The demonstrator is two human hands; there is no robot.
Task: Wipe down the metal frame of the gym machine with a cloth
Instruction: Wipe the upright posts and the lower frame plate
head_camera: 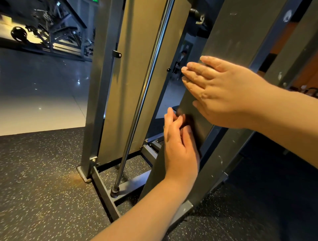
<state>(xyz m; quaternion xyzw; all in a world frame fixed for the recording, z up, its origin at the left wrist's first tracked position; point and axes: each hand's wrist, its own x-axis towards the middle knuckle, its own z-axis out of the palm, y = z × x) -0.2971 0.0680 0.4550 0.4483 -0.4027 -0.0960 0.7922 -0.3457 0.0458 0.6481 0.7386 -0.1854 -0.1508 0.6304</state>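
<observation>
1. The person stands close to the dark grey flat metal upright (232, 37) of the gym machine frame. It rises at a lean from the black speckled rubber floor (43, 172) on the right of the view, near a polished chrome guide rod (151, 68).
2. The right hand (223, 92) lies flat on the face of the metal upright, fingers straight and close together, holding nothing I can see.
3. The left hand (180, 146) is just below it, fingers curled round the near edge of the same upright. Something dark and blurred sits under those fingers. It may be the cloth, but I cannot tell, and no cloth shows plainly anywhere.
4. By my reading, the wiping of this upright is the step in hand, at about its middle stretch. The lower part, down toward the dark grey steel base rail (103, 185), and the other posts look yet to be done.
5. The next move, I judge, calls for steady pressure along the face and the edge, running down toward the foot. The flat hand would brace the panel, and the hands need care near the rod.
6. Writing is scarce.
   - A pale figure (200, 19) high on the frame looks like a 9, perhaps with a stroke beside it; I am not sure.
   - A worn white round mark (287, 16) on the far right post is unreadable.
   - A green lit sign (95, 1) at the top edge is cut off.
   - No brand name can be made out.
</observation>
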